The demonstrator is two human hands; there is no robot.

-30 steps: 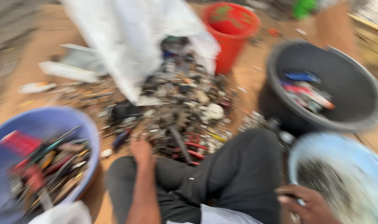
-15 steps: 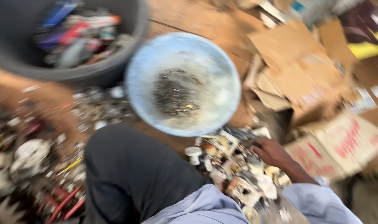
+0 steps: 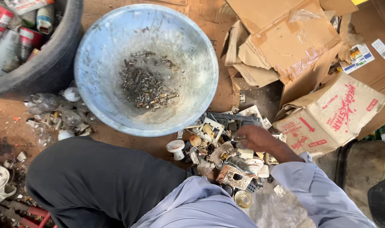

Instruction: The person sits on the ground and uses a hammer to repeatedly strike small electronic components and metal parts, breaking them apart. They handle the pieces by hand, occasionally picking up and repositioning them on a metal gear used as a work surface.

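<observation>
My right hand [image 3: 262, 141] reaches from a light blue sleeve into a heap of small scrap parts [image 3: 226, 152]: white plastic fittings, sockets, metal plates and caps. Its fingers curl down among the pieces near a dark flat part, and I cannot see whether they grip anything. My left hand is out of view. Just beyond the heap sits a wide, worn blue basin [image 3: 99, 42] with a scatter of small metal screws and bits [image 3: 144, 82] at its bottom. My knee in dark trousers [image 3: 99, 181] fills the lower left.
A black tub [image 3: 57, 63] with cans and tubes stands at the top left. Light bulbs and clear debris [image 3: 61, 114] lie beside it. Torn cardboard boxes [image 3: 310, 63] pile up on the right. More scrap lies at the lower left edge [image 3: 2, 181].
The view has swung right, from the scrap pile and blue bowl on the left to the blue basin and boxes. My right hand now rests on the small-parts heap.
</observation>
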